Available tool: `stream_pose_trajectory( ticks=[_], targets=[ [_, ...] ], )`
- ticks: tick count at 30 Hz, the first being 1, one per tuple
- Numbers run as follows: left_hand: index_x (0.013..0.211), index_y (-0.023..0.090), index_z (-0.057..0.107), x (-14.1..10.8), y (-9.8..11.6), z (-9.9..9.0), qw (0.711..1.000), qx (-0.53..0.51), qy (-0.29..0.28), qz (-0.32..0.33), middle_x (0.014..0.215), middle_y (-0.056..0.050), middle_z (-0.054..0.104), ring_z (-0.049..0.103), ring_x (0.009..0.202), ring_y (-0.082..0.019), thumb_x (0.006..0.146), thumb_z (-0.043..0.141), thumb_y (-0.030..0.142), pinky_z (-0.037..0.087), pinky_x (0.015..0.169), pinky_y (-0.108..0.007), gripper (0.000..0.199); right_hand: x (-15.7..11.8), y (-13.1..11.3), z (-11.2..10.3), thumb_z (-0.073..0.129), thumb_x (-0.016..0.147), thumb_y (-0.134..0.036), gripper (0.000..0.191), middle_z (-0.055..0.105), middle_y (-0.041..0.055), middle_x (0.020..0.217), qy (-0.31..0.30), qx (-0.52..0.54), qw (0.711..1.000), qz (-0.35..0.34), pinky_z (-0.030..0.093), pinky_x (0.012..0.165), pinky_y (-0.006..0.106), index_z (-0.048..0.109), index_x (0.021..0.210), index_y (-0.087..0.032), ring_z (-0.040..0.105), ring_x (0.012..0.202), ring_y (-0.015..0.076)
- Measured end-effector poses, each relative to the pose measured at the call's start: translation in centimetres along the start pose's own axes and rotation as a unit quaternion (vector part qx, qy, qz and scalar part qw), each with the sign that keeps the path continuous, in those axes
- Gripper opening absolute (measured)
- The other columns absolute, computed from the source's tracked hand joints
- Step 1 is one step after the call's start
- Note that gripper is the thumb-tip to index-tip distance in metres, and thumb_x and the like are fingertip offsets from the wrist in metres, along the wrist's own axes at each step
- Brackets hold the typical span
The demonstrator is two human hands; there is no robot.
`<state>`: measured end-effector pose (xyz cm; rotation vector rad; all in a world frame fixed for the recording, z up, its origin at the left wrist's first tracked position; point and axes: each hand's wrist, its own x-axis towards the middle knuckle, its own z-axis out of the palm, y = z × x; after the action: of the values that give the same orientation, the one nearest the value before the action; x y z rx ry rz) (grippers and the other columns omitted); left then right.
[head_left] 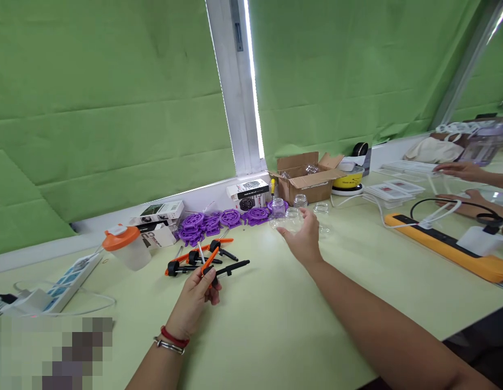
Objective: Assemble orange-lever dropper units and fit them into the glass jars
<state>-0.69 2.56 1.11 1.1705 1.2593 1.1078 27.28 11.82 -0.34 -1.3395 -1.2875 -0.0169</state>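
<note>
My left hand (198, 290) is closed around an orange-and-black crank part (219, 271), which has a metal shaft pointing up and a black handle reaching right. Similar orange-and-black crank parts (190, 262) lie on the table just behind it. Farther back to the right, my right hand (304, 241) has its thumb and fingers curved about a clear jar (292, 216). Other clear jars stand around it, including one jar (300, 201) behind and another (321, 210) to the right. Purple wheel-shaped parts (230, 218) lie in a row left of the jars.
An open cardboard box (308, 184) stands behind the jars, beside a yellow container (348, 179). Small printed boxes (159, 222) and an orange-lidded cup (129, 249) are at left. Power strips (68, 284) lie left and orange (446, 244) right. Another person's hands (466, 172) are far right.
</note>
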Motion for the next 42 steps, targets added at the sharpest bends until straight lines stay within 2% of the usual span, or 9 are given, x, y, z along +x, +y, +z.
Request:
stream_pose_trajectory(
  ticks=[3, 7, 16, 19, 22, 24, 26, 33, 42],
  targets=[
    [0.094, 0.018, 0.054, 0.0, -0.2, -0.1, 1.000, -0.007, -0.002, -0.002, 0.067, 0.003, 0.061, 0.054, 0.048, -0.009, 0.075, 0.059, 0.052, 0.039, 0.049, -0.023, 0.039, 0.4, 2.3, 0.8, 0.071, 0.065, -0.042, 0.088, 0.041, 0.0198, 0.134, -0.048, -0.029, 0.995, 0.084, 0.034, 0.100, 0.047, 0.026, 0.135, -0.013, 0.036, 0.126, 0.0340],
    [0.091, 0.019, 0.053, 0.0, 0.0, -0.1, 1.000, -0.006, -0.003, 0.002, 0.067, 0.003, 0.061, 0.054, 0.048, -0.010, 0.077, 0.058, 0.052, 0.039, 0.050, -0.024, 0.037, 0.2, 4.1, 1.8, 0.073, 0.059, -0.040, 0.091, 0.044, 0.0198, 0.134, -0.133, -0.062, 0.977, 0.156, 0.034, 0.101, 0.045, 0.029, 0.133, -0.013, 0.039, 0.126, 0.0342],
    [0.091, 0.018, 0.053, -0.1, 0.2, 0.0, 1.000, -0.008, 0.012, 0.000, 0.066, 0.002, 0.061, 0.054, 0.048, -0.010, 0.076, 0.058, 0.053, 0.039, 0.050, -0.024, 0.039, 0.2, 4.5, 1.8, 0.071, 0.060, -0.039, 0.073, 0.054, 0.0157, 0.121, -0.178, -0.086, 0.964, 0.179, 0.043, 0.091, 0.040, 0.042, 0.123, -0.016, 0.052, 0.113, 0.0311],
    [0.088, 0.017, 0.055, -0.1, 0.2, -0.2, 1.000, -0.017, 0.016, 0.005, 0.065, 0.002, 0.062, 0.054, 0.047, -0.010, 0.075, 0.059, 0.053, 0.039, 0.050, -0.024, 0.038, 0.0, 2.7, 1.2, 0.071, 0.060, -0.040, 0.072, 0.053, 0.0134, 0.121, -0.168, -0.066, 0.976, 0.126, 0.042, 0.092, 0.041, 0.042, 0.122, -0.018, 0.051, 0.113, 0.0296],
    [0.088, 0.017, 0.056, -0.1, 0.3, -0.4, 0.999, -0.033, 0.023, 0.010, 0.065, 0.001, 0.062, 0.054, 0.047, -0.009, 0.075, 0.060, 0.052, 0.040, 0.050, -0.024, 0.038, -0.2, 0.4, 0.1, 0.069, 0.061, -0.030, 0.065, 0.052, 0.0102, 0.121, -0.181, -0.051, 0.982, -0.004, 0.039, 0.097, 0.042, 0.043, 0.119, -0.021, 0.048, 0.116, 0.0279],
    [0.091, 0.017, 0.055, 0.0, 0.2, -0.5, 0.998, -0.047, 0.029, 0.013, 0.066, 0.001, 0.063, 0.054, 0.047, -0.010, 0.077, 0.059, 0.051, 0.039, 0.050, -0.024, 0.037, -0.3, -0.8, -0.7, 0.063, 0.060, -0.014, 0.058, 0.049, 0.0094, 0.125, -0.226, -0.065, 0.964, -0.120, 0.029, 0.105, 0.047, 0.047, 0.115, -0.022, 0.042, 0.122, 0.0281],
    [0.093, 0.017, 0.055, 0.0, 0.2, -0.6, 0.998, -0.061, 0.032, 0.015, 0.065, 0.000, 0.063, 0.055, 0.048, -0.010, 0.078, 0.059, 0.051, 0.039, 0.049, -0.024, 0.037, -0.5, -1.6, -1.3, 0.055, 0.058, -0.003, 0.061, 0.045, 0.0093, 0.129, -0.269, -0.072, 0.942, -0.189, 0.023, 0.107, 0.049, 0.050, 0.115, -0.024, 0.039, 0.125, 0.0277],
    [0.084, 0.017, 0.054, -0.1, 0.1, -0.4, 0.997, -0.071, 0.021, 0.011, 0.066, 0.000, 0.063, 0.055, 0.047, -0.010, 0.077, 0.059, 0.051, 0.040, 0.050, -0.024, 0.036, -2.1, -3.2, -1.9, 0.053, 0.058, 0.000, 0.069, 0.042, 0.0068, 0.133, -0.367, -0.034, 0.906, -0.209, 0.031, 0.103, 0.048, 0.054, 0.121, -0.029, 0.034, 0.127, 0.0294],
    [0.093, 0.017, 0.052, -0.3, -0.1, 0.2, 0.998, -0.039, -0.048, 0.001, 0.069, -0.001, 0.063, 0.056, 0.050, -0.010, 0.082, 0.056, 0.047, 0.040, 0.051, -0.024, 0.032, -3.4, -5.2, -2.2, 0.074, 0.060, -0.020, 0.070, 0.043, 0.0089, 0.133, -0.432, 0.031, 0.873, -0.222, 0.034, 0.102, 0.045, 0.051, 0.125, -0.026, 0.034, 0.125, 0.0303]
  ],
)
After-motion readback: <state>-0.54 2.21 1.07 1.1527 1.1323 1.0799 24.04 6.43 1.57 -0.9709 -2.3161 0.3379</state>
